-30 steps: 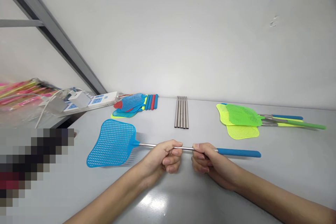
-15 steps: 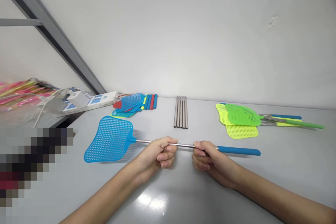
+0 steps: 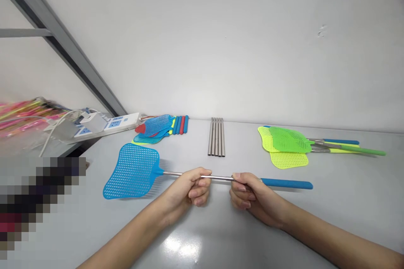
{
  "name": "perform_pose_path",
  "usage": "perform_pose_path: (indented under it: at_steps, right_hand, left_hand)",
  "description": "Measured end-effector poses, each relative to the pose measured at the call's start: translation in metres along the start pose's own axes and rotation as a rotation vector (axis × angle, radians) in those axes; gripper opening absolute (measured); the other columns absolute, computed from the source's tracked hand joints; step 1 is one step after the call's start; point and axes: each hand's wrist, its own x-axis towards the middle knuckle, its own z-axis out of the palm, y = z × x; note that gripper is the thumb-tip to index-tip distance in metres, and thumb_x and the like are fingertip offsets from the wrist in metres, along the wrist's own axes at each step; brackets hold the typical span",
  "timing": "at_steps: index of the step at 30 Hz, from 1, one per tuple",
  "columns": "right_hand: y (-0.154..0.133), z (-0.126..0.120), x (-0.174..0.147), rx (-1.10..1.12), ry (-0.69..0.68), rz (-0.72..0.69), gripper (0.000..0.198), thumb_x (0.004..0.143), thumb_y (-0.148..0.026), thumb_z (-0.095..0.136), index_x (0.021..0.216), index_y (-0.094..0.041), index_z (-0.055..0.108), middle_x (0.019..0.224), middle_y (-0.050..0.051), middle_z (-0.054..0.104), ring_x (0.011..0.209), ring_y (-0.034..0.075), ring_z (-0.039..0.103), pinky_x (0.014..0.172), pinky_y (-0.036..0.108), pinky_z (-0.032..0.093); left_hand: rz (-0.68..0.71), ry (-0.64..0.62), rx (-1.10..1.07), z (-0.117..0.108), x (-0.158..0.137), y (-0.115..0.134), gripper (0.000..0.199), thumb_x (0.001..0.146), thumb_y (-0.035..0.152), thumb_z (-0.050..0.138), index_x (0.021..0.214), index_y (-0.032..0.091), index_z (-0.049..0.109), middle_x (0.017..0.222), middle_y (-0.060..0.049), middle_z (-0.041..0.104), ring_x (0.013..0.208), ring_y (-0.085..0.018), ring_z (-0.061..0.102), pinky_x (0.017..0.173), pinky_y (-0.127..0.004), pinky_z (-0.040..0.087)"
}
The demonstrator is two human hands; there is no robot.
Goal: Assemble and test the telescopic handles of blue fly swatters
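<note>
A fly swatter (image 3: 222, 178) with a blue mesh head, a thin metal shaft and a blue grip lies crosswise in both my hands, just above the table. My left hand (image 3: 193, 185) is closed around the shaft on the side of the mesh head. Nearer the blue grip, my right hand (image 3: 248, 191) pinches the thicker part of the shaft. A short bare stretch of metal shows between the hands. Behind them, several metal tubes (image 3: 216, 138) lie side by side in a row.
At the back left are stacked loose swatter heads (image 3: 154, 128) and several coloured grips (image 3: 181, 125). To the right lie assembled swatters (image 3: 290, 139) with green and yellow heads. A power strip (image 3: 121, 122) with cables and pink-yellow bundles (image 3: 31, 113) sit far left, beside a metal post.
The view has shifted slightly. Both hands keep their hold on the swatter, and the spacing between them looks nearly the same.
</note>
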Motion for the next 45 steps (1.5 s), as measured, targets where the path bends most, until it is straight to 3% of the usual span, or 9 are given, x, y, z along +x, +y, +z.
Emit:
perform_pose_path:
  at_steps: [11, 16, 24, 31, 45]
  right_hand:
    - [0.0, -0.001, 0.001, 0.029, -0.014, 0.009, 0.035, 0.085, -0.032, 0.04, 0.053, -0.016, 0.04, 0.042, -0.008, 0.023, 0.042, 0.008, 0.026, 0.049, 0.023, 0.022]
    - [0.001, -0.001, 0.0, -0.089, -0.075, 0.016, 0.04, 0.086, -0.041, 0.038, 0.057, -0.015, 0.045, 0.043, -0.007, 0.026, 0.044, 0.008, 0.029, 0.049, 0.023, 0.022]
    - [0.005, 0.0, 0.0, -0.231, -0.156, -0.037, 0.043, 0.083, -0.048, 0.043, 0.056, -0.014, 0.047, 0.043, -0.006, 0.032, 0.044, 0.007, 0.027, 0.048, 0.022, 0.023]
    - [0.005, 0.0, 0.001, -0.236, -0.124, -0.051, 0.047, 0.082, -0.055, 0.039, 0.059, -0.015, 0.048, 0.044, -0.006, 0.03, 0.044, 0.008, 0.029, 0.049, 0.022, 0.023]
    - [0.006, 0.001, 0.001, -0.199, -0.072, -0.012, 0.044, 0.085, -0.048, 0.04, 0.059, -0.014, 0.049, 0.044, -0.006, 0.03, 0.044, 0.008, 0.031, 0.049, 0.023, 0.023]
  left_hand:
    - [0.089, -0.041, 0.01, 0.006, -0.001, -0.005, 0.039, 0.081, 0.041, 0.044, 0.052, 0.018, 0.033, 0.039, 0.008, 0.025, 0.039, -0.008, 0.029, 0.049, -0.022, 0.025]
    - [0.149, -0.134, 0.038, 0.01, -0.001, -0.01, 0.039, 0.082, 0.042, 0.044, 0.053, 0.017, 0.036, 0.038, 0.007, 0.031, 0.039, -0.007, 0.03, 0.048, -0.022, 0.026]
    - [0.265, -0.171, 0.126, 0.019, 0.006, -0.024, 0.04, 0.083, 0.04, 0.045, 0.052, 0.015, 0.042, 0.041, 0.003, 0.04, 0.04, -0.007, 0.035, 0.046, -0.022, 0.029]
    - [0.228, -0.179, 0.072, 0.018, 0.008, -0.022, 0.04, 0.083, 0.039, 0.045, 0.052, 0.015, 0.041, 0.04, 0.003, 0.041, 0.039, -0.007, 0.036, 0.046, -0.021, 0.029]
    - [0.168, -0.18, -0.008, 0.018, 0.007, -0.02, 0.036, 0.082, 0.034, 0.043, 0.053, 0.014, 0.047, 0.041, 0.001, 0.044, 0.04, -0.008, 0.038, 0.046, -0.022, 0.03]
